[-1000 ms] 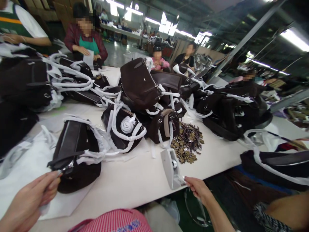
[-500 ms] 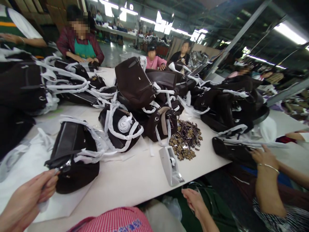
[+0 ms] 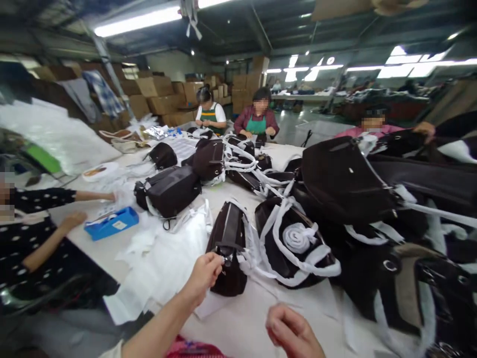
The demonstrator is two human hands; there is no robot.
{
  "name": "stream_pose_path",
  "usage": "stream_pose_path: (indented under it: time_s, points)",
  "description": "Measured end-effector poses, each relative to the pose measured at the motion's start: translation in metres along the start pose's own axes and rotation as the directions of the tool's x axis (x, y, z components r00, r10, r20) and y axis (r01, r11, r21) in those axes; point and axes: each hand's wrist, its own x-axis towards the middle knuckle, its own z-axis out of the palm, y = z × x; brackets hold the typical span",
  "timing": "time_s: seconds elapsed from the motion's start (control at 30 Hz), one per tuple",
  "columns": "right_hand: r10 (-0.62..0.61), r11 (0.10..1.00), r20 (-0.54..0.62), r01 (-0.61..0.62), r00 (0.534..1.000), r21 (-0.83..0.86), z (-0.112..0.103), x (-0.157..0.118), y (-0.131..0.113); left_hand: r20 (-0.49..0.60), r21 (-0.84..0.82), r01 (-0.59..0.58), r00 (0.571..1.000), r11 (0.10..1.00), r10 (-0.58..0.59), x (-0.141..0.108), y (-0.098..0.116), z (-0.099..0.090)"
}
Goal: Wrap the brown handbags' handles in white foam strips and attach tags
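Observation:
A small dark brown handbag (image 3: 229, 248) with white-wrapped handles rests on the table in front of me. My left hand (image 3: 206, 276) is closed in a pinch at the bag's near end, by a shiny metal fitting. Just what part sits between the fingertips is too small to make out. Lower and to the right, my right hand (image 3: 292, 330) hovers over the table edge with its fingers curled together. Whatever it may hold is hidden. Beside the pinched bag lies another dark handbag (image 3: 274, 238) with a rolled white strip (image 3: 298, 237) on top.
White sheets (image 3: 160, 268) spread left of the bag. A blue tape dispenser (image 3: 112, 223) stands near a co-worker's hand (image 3: 74, 220). More dark handbags (image 3: 343, 184) are heaped on the right. Several people sit around the table.
My view has swung left, bringing the blue dispenser and a co-worker in dotted sleeves into sight. My right hand has come up from below the table edge, nearer the bag. My left hand still pinches it.

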Motion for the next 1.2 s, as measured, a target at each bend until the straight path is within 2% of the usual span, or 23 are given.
stream_pose_path:
  time_s: [0.07,0.13,0.27,0.37,0.47,0.57,0.73,1.03,1.2]
  points:
    - [-0.068,0.995,0.096,0.06,0.993,0.081,0.027,0.028,-0.031,0.018,-0.033,-0.017,1.0,0.999,0.017,0.0,-0.006,0.002]
    - [-0.081,0.996,0.11,0.077,0.991,0.042,0.051,0.054,-0.047,0.017,-0.057,-0.038,0.999,0.998,0.04,0.0,-0.011,0.003]
    - [-0.002,0.995,0.064,0.008,0.998,-0.104,0.075,0.09,-0.04,-0.012,-0.1,-0.047,0.999,0.994,0.046,0.002,-0.018,0.005]
    - [0.021,0.987,-0.023,-0.024,1.0,-0.157,0.078,0.1,-0.028,-0.011,-0.13,-0.04,0.999,0.991,0.039,0.003,-0.02,0.005]
    - [-0.011,0.982,-0.081,-0.005,0.997,-0.189,0.078,0.105,-0.023,-0.016,-0.162,-0.047,0.999,0.986,0.045,0.004,-0.02,0.006]
    - [-0.027,0.972,-0.097,0.003,0.995,-0.237,0.079,0.107,-0.022,-0.023,-0.18,-0.047,0.999,0.983,0.044,0.004,-0.021,0.006]
    - [0.01,0.957,-0.145,-0.052,0.989,-0.286,0.08,0.107,-0.02,-0.009,-0.186,-0.051,0.999,0.981,0.05,0.004,-0.027,0.009]
    - [-0.089,0.944,-0.171,0.028,0.981,-0.33,0.081,0.109,-0.01,0.023,-0.275,-0.02,0.999,0.961,0.028,0.0,-0.029,0.006]
    - [-0.087,0.938,-0.162,0.026,0.983,-0.347,0.082,0.111,-0.005,-0.028,-0.176,-0.078,0.997,0.981,0.075,0.0,-0.03,0.006]
